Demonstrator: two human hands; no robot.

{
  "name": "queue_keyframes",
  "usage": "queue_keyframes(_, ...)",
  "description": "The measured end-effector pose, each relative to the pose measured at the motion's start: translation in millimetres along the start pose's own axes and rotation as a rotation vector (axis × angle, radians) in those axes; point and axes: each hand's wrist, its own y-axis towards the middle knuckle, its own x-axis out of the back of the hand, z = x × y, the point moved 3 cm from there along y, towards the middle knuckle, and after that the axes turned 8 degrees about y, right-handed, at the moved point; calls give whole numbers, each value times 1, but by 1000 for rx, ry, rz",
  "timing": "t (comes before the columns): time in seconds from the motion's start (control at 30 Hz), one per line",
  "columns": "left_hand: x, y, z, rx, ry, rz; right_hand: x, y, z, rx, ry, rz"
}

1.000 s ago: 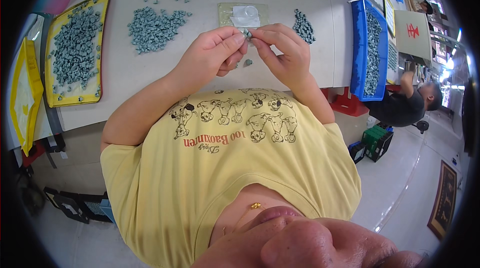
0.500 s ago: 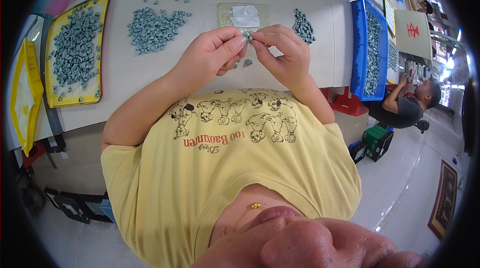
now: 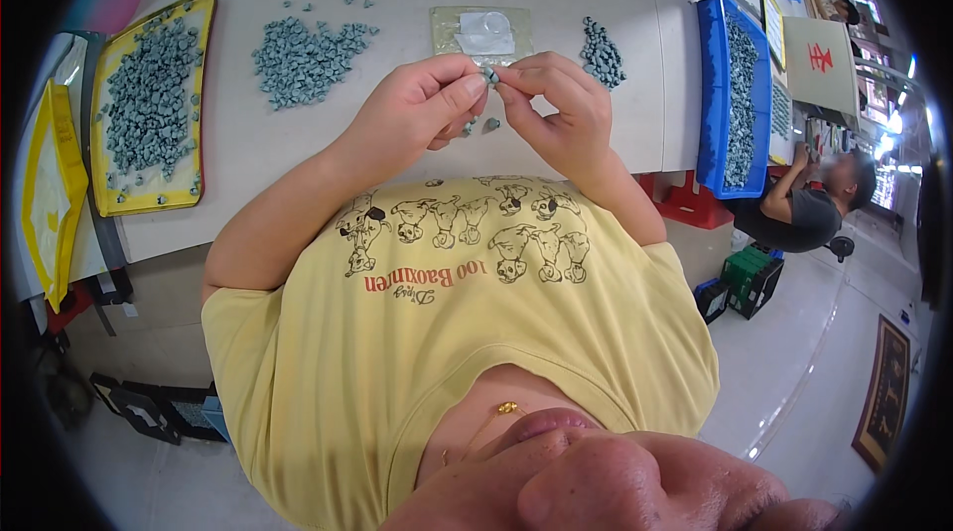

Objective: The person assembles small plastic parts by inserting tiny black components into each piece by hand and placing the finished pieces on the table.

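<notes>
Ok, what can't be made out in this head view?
- Small grey-green piece: pinched between left hand and right hand; fingertips cover most of it, shape unclear.
- Loose pieces under the hands: mostly hidden.
- Blue tray: contents too small to identify.
- Yellow tray: bent by fisheye.

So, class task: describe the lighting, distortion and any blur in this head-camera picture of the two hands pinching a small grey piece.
Head view: strong fisheye, so the white table edge bows and the corners go black. Even overhead light; soft shadows under the left hand and right hand. Glare on the floor at right. The small grey piece is sharp; the chin at the bottom edge is blurred.
</notes>
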Motion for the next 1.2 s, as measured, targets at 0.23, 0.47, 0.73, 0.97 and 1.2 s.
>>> queue_keyframes(0.23,1,0,1,-19,12,-2,-3,-1,-1,18,-5,-18)
queue_keyframes(0.47,1,-1,1,-21,47,-15,-5,-2,1,21,-19,-25)
queue_keyframes(0.73,1,0,1,-45,93,-29,-5,-2,1,38,-41,-38)
queue_keyframes(0.97,2,0,2,-64,142,-46,-6,-3,0,32,-51,-47)
queue_keyframes(1.2,1,0,0,-80,171,-79,-4,-3,-7,-111,95,-1)
